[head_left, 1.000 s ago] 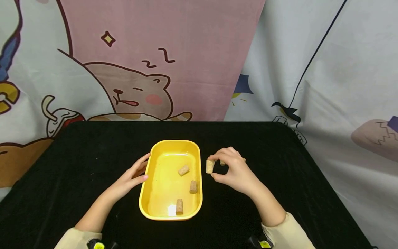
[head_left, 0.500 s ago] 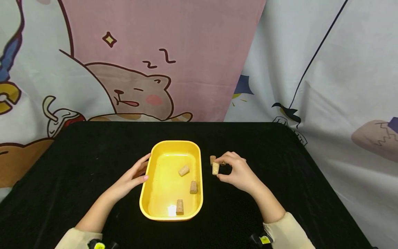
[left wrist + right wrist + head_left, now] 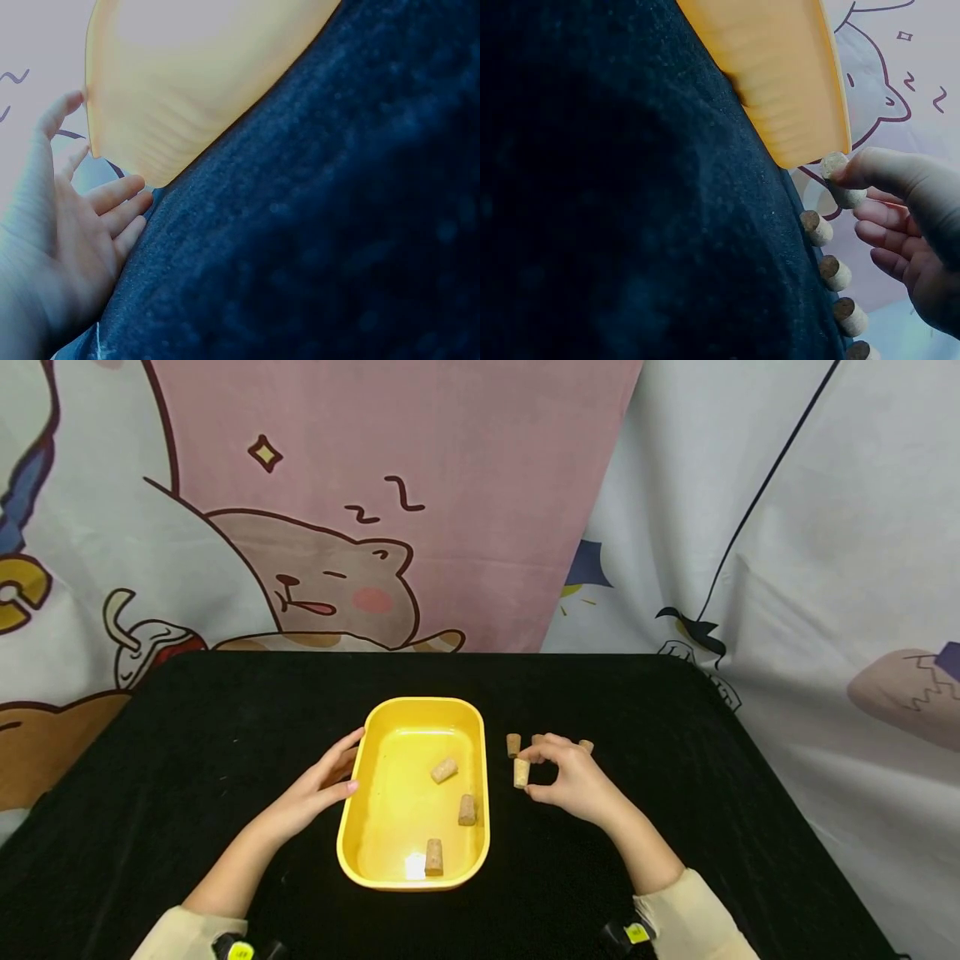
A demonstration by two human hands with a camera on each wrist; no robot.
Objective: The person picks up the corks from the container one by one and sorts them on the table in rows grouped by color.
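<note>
In the head view a yellow tray (image 3: pixel 390 793) stands on the black cloth, with three corks lying in it: one cork (image 3: pixel 444 770) towards the middle, another cork (image 3: pixel 467 810) at the right wall and a third cork (image 3: pixel 433 857) at the near end. My left hand (image 3: pixel 318 785) touches the tray's left side with thumb and fingers spread. To the right of the tray, my right hand (image 3: pixel 570 781) pinches a cork (image 3: pixel 521 774) between thumb and fingertips. Several corks stand in a row beyond that hand, partly hidden by it; the right wrist view shows one such cork (image 3: pixel 835 273).
Black cloth (image 3: pixel 247 718) covers the table up to a straight back edge. Behind it hangs a cartoon-printed curtain (image 3: pixel 480 485). A cork (image 3: pixel 513 744) stands between the tray and the right hand, at the row's left end.
My right hand has moved right, away from the tray, and slightly nearer to me, still pinching its cork. The standing cork at the row's left end has come into sight. My left hand stays put.
</note>
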